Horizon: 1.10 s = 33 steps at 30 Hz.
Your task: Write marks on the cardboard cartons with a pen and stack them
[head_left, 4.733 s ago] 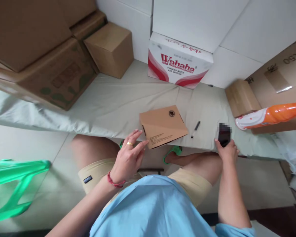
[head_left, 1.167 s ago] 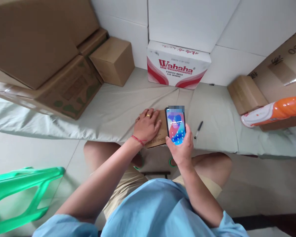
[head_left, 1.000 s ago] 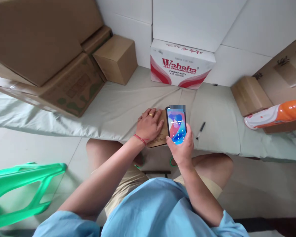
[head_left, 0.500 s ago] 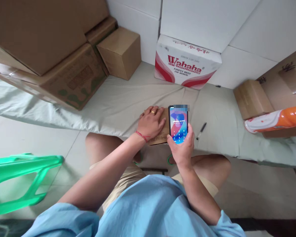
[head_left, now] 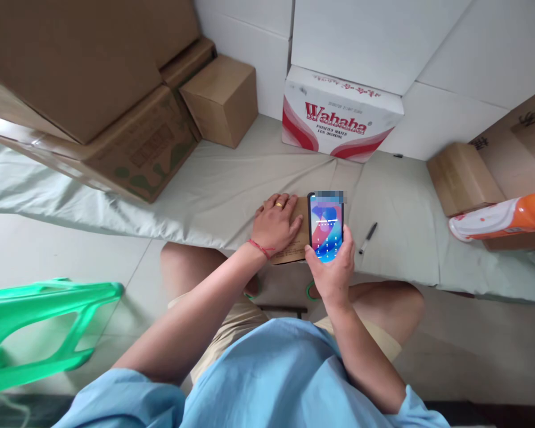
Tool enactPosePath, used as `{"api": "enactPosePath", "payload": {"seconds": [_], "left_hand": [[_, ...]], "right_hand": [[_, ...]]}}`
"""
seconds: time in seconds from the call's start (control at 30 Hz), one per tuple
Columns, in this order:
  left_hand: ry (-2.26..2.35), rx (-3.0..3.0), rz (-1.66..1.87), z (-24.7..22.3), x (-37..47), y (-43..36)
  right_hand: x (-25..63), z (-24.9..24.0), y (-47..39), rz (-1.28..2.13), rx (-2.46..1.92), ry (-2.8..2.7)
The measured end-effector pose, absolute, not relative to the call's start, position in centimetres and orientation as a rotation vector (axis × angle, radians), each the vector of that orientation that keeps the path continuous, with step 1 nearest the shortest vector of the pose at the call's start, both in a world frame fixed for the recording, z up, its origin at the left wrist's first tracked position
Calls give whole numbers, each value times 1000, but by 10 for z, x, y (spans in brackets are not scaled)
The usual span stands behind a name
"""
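My right hand (head_left: 334,264) is closed around the lower part of a smartphone (head_left: 326,229), thumb on one edge and fingers on the other. The lit screen shows a keypad over a blue and red background. My left hand (head_left: 276,226) lies flat with its fingers apart on a brown notebook or piece of cardboard (head_left: 292,254) at the front edge of the covered surface; the hand and phone hide much of it. A pen (head_left: 368,238) lies to the right of the phone.
Behind stands a white and red Wahaha carton (head_left: 339,122). Cardboard boxes stack at left, with a small box (head_left: 223,101) beside them. On the right are another small box (head_left: 462,178) and an orange and white bottle-like item (head_left: 503,217). A green stool (head_left: 84,291) stands at lower left.
The whole view has shifted slightly, so everything appears a little farther right. Both hands keep their places, and the phone stays in my right hand with the keypad showing.
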State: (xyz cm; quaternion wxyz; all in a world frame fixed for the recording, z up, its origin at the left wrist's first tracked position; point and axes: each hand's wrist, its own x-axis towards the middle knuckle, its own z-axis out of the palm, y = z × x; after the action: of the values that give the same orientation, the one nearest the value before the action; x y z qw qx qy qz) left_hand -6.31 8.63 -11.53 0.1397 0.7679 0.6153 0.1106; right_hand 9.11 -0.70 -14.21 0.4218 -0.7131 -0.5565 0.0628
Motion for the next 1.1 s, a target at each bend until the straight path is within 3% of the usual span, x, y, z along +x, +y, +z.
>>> {"api": "enactPosePath", "payload": {"seconds": [1.1], "left_hand": [[1757, 2207, 357, -120, -65, 87]], "right_hand": [[91, -143, -8, 147, -1804, -1426]]}}
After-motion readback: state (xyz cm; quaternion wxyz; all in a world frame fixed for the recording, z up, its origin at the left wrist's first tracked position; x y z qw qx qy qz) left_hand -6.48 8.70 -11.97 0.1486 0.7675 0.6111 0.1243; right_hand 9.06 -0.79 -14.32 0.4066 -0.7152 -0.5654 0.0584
